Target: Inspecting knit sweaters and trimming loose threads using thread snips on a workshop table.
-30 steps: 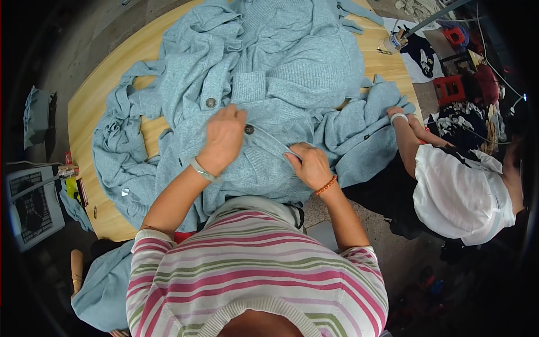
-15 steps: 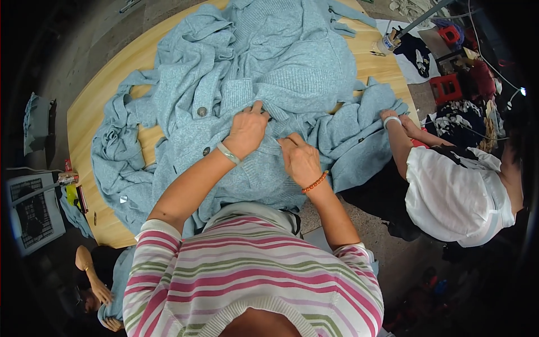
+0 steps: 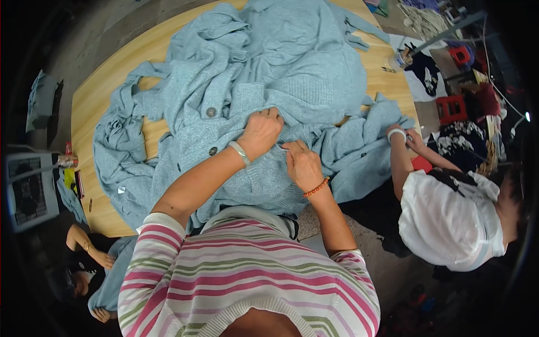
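Observation:
A heap of light blue-grey knitted cardigans (image 3: 303, 62) with ribbed bands and dark buttons covers most of the table in front of me. My left hand (image 3: 263, 133), with a pale bangle at its wrist, presses into the knit near the heap's middle, its fingers curled on a fold of a cardigan. Just to its right and nearer, my right hand (image 3: 304, 165), wearing an orange bead bracelet, pinches thumb and forefinger together at the knit. What lies between those fingertips is too small to make out. A dark button (image 3: 213, 151) shows left of my left wrist.
Under the garments is a rounded wooden table (image 3: 92, 121). At the right, a co-worker in a white top (image 3: 443, 219) handles the heap's edge. Another person (image 3: 98, 258) holds blue-grey cloth at lower left. A clear cup (image 3: 397, 60) stands at the far right edge; red stools (image 3: 451, 109) lie beyond.
The view has shifted slightly. My left hand has moved a little up and right over the knit, while my right hand keeps its pinch close by. The co-worker's hands remain at the heap's right edge.

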`<act>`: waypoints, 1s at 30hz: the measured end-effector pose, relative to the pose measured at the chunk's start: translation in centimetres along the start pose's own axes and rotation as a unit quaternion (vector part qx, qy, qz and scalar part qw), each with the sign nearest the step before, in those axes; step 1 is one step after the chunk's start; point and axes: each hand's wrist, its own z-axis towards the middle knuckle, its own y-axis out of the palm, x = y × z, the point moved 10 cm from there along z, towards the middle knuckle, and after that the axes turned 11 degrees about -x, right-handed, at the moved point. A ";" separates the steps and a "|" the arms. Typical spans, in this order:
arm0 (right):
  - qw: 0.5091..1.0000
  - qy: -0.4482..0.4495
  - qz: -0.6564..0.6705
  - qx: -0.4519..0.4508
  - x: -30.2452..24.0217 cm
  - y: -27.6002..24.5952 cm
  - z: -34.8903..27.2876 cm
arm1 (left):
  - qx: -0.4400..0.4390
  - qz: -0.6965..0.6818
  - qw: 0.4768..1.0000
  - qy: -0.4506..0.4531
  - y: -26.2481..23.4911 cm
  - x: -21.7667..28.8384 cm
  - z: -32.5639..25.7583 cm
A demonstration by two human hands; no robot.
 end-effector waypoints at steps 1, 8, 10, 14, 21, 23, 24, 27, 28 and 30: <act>1.000 -0.002 0.010 0.009 -0.1 -0.4 -0.1 | 0.006 -0.053 0.999 0.012 -0.2 0.1 0.0; 1.000 -0.014 0.001 0.019 -0.4 -1.8 -0.3 | -0.052 -0.485 0.869 -0.080 2.1 -0.7 -0.4; 1.000 0.009 0.008 0.025 -0.1 -2.2 -0.6 | -0.070 -0.482 0.870 -0.081 2.2 -0.3 -0.3; 0.999 0.022 0.015 0.028 0.2 -2.3 -0.5 | -0.044 -0.508 0.856 -0.083 2.0 0.1 -0.6; 0.998 -0.034 0.049 -0.036 -0.1 -2.8 0.5 | -0.065 -0.477 0.875 0.045 -1.6 1.8 -3.4; 0.987 0.014 0.120 -0.109 -0.1 -1.9 0.8 | -0.013 -0.466 0.885 -0.002 -1.6 0.7 -4.1; 0.986 0.002 0.119 -0.115 -0.2 -1.7 0.9 | -0.021 -0.450 0.893 -0.001 -1.6 0.7 -4.2; 0.980 0.014 0.130 -0.152 1.1 -1.0 0.9 | -0.027 -0.429 0.903 -0.003 -1.8 0.6 -4.3; 0.978 0.022 0.142 -0.150 1.5 -0.9 0.9 | -0.019 -0.433 0.901 -0.007 -1.9 0.4 -4.3; 0.976 0.026 0.153 -0.150 1.6 -0.8 0.9 | -0.009 -0.447 0.894 -0.012 -1.7 0.1 -4.2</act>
